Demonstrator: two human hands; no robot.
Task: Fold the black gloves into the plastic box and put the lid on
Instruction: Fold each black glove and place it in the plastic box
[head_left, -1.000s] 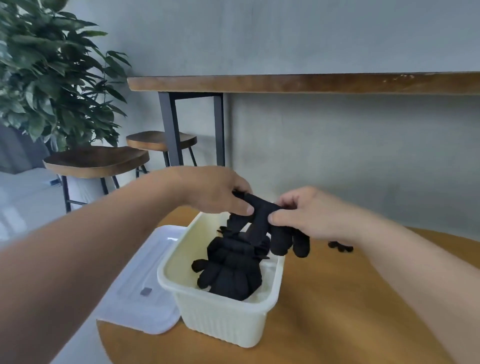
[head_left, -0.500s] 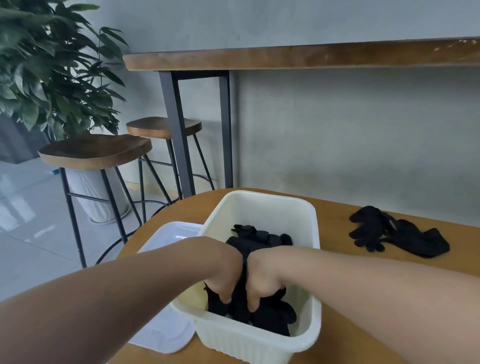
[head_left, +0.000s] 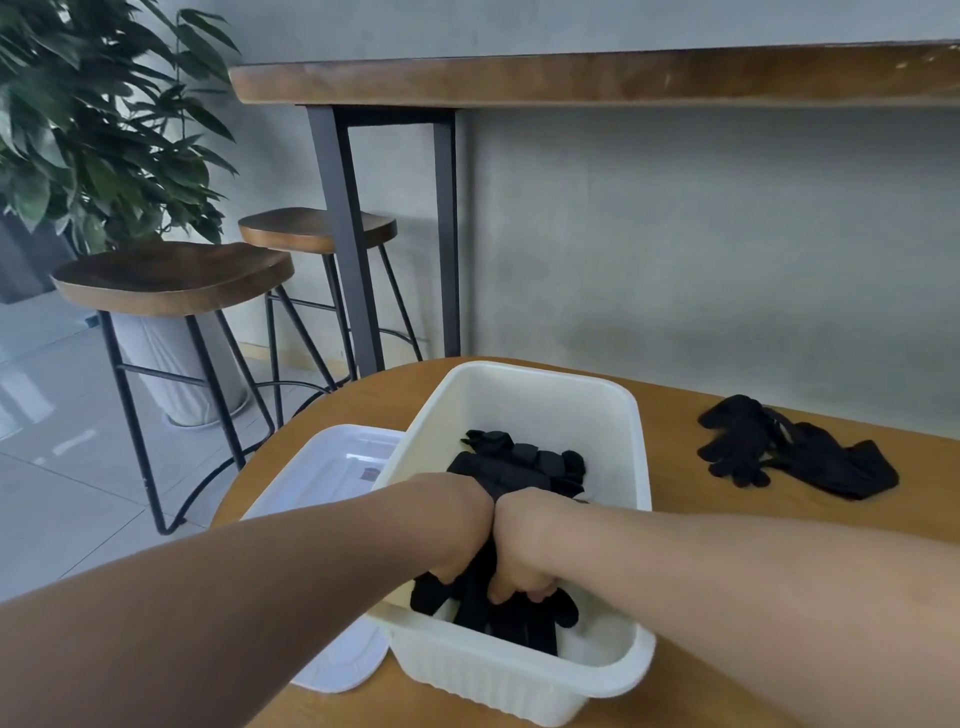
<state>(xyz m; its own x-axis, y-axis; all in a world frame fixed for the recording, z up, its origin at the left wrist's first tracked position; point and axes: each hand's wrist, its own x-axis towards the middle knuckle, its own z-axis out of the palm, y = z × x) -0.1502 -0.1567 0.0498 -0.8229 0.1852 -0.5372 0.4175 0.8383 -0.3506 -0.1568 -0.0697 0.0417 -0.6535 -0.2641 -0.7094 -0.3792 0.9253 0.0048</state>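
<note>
A cream plastic box (head_left: 524, 384) stands on the round wooden table (head_left: 717, 519). Black gloves (head_left: 519, 467) lie folded inside it. My left hand (head_left: 457, 525) and my right hand (head_left: 524, 551) are side by side inside the box, knuckles touching, fingers curled down on a black glove at the near end. Its dark fingers stick out below my hands. More black gloves (head_left: 789, 457) lie in a loose pile on the table to the right of the box. The translucent white lid (head_left: 337, 467) lies flat on the table left of the box.
Two wooden bar stools (head_left: 171, 275) with black metal legs stand to the left, beyond the table edge. A high wooden counter (head_left: 597, 78) runs along the grey wall behind. A leafy potted plant (head_left: 88, 130) fills the far left corner.
One second ago both hands held a glove above the box. They have gone down into the box with it and now press on it at the near end.
</note>
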